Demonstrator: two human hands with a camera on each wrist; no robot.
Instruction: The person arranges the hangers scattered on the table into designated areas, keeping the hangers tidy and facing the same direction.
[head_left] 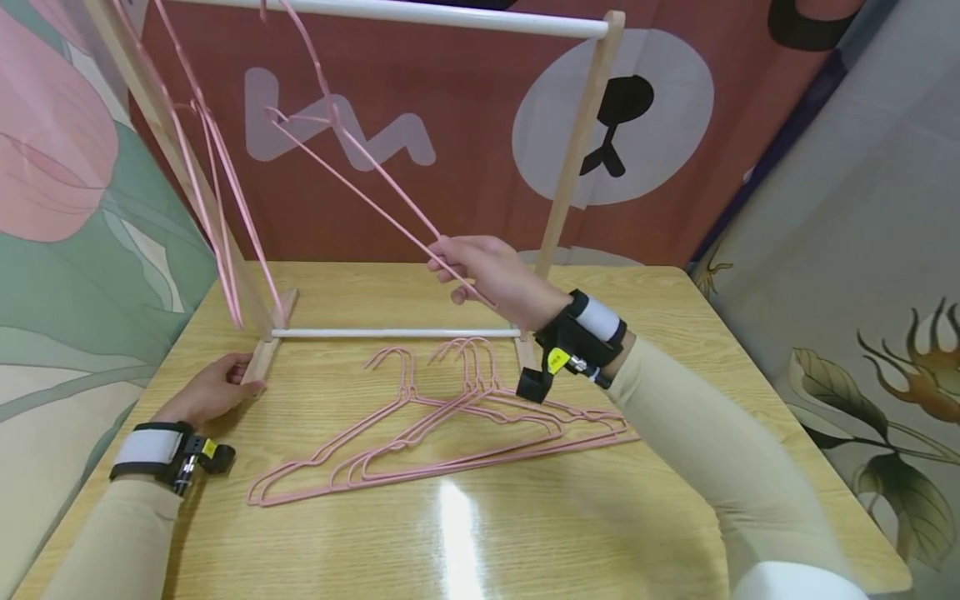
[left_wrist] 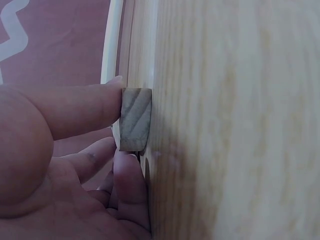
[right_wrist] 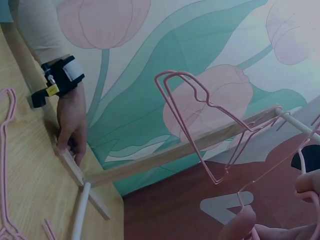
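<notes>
1. Pinching one end of a pink hanger [head_left: 375, 167], the right hand [head_left: 498, 279] slants it near the top rail [head_left: 420, 12]; whether it hangs there, I cannot tell.
2. The left hand [head_left: 213, 390] grips the wooden foot [head_left: 260, 367]; should that slacken, a tug could tip the rack [head_left: 574, 154].
3. Only the left wrist view shows the foot's end between thumb [left_wrist: 87, 110] and fingers [left_wrist: 131, 180].

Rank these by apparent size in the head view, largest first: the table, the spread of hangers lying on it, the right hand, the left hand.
1. Table
2. Spread of hangers, by overall outline
3. Right hand and left hand: too alike to rank
</notes>
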